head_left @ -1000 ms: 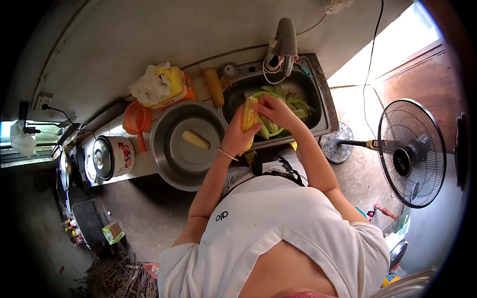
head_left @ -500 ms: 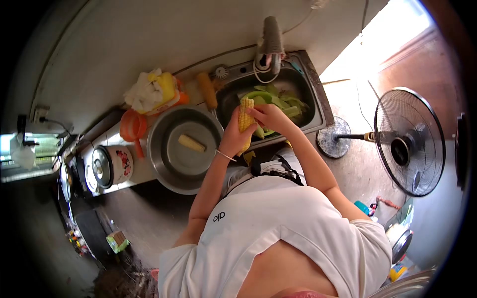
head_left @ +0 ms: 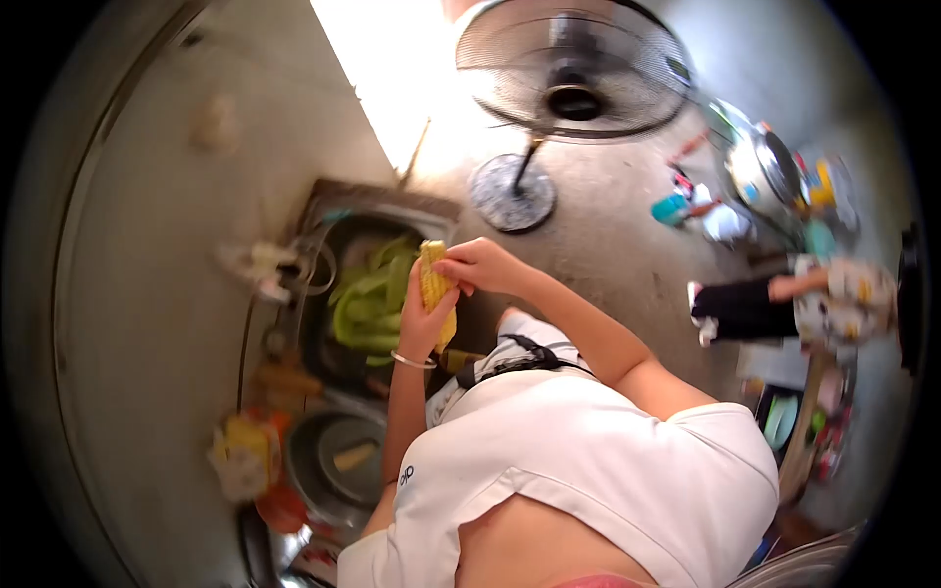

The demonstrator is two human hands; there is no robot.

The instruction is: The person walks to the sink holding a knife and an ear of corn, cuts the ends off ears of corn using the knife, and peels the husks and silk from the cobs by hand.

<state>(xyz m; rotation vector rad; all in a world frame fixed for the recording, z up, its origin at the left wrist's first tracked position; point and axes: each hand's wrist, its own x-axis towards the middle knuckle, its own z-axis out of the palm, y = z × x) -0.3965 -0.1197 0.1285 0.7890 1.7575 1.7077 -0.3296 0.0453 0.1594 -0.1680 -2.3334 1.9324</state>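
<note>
My left hand point(head_left: 423, 312), with a bangle at the wrist, is wrapped round a yellow ear of corn point(head_left: 433, 263) held nearly upright. The fingers of my right hand point(head_left: 478, 265) are bent against the upper side of the same ear. Its lower end sticks out below my left palm. Just left of my hands is the metal sink point(head_left: 319, 257), with green husks point(head_left: 372, 304) heaped in it. In the metal basin point(head_left: 309, 431) lies a pale piece of corn point(head_left: 354, 457).
A standing fan point(head_left: 573, 93) rises from a round base point(head_left: 513, 193) ahead. Orange and yellow items point(head_left: 245, 456) sit beside the basin. At the right, another person point(head_left: 833, 302) is standing near a low shelf with assorted things. Pots and bottles are on the floor.
My view has swung to the right, so the sink and basin now appear further left and another person has come into view. Both hands remain on the ear of corn.
</note>
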